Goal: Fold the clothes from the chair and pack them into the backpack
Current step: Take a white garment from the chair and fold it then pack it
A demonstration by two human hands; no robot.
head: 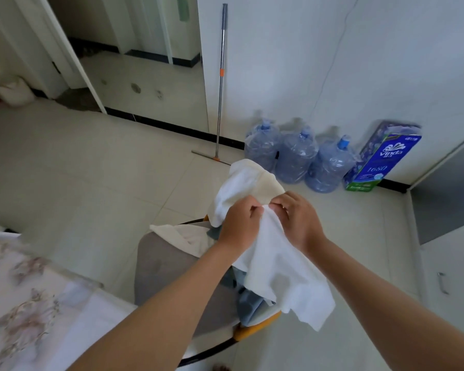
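Observation:
A white garment (pixel 276 269) hangs in the air above a grey chair (pixel 166 274) with orange trim. My left hand (pixel 240 223) and my right hand (pixel 298 218) pinch its upper edge side by side, fingers curled into the cloth. Part of the garment bunches up behind my hands, the rest drapes down to the right. More clothes lie on the chair seat: a white piece (pixel 190 238) and a grey-blue piece (pixel 248 301). No backpack is in view.
A table with a floral cover (pixel 30 303) stands at the lower left. Three blue water jugs (pixel 295 156), a tissue pack (pixel 381 162) and a floor squeegee (pixel 220 84) stand along the far wall. A grey cabinet (pixel 445 210) is at the right.

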